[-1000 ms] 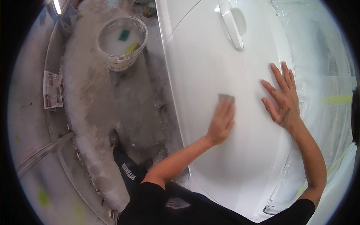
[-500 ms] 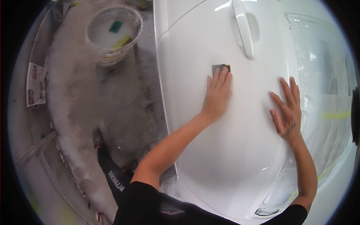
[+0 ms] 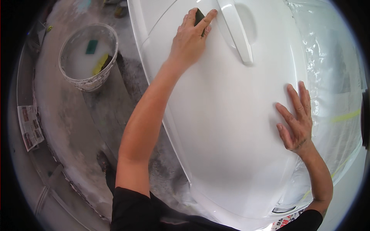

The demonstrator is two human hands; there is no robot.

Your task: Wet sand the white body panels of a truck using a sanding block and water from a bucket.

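My left hand [image 3: 189, 43] reaches far up a glossy white car door [image 3: 227, 127]. Its fingers close round a small dark sanding pad [image 3: 199, 17], which lies against the panel left of the white door handle [image 3: 236, 32]; the fingers cover part of the pad. Lower down on the right, my right hand [image 3: 297, 119] is open, fingers spread and resting on the panel, near the plastic-covered window, and holds nothing.
Clear masking film [image 3: 335, 84] with yellow tape covers the window area on the right. On the wet floor at left stands a bucket [image 3: 88, 84] of cloudy water, with a green pad [image 3: 91, 47] and a yellow sponge [image 3: 101, 64]. Newspaper [image 3: 30, 125] hangs at the far left.
My left hand has slid the sanding pad up and to the left, from below the handle to beside it. The right hand stays nearly in place. The view has shifted, too.
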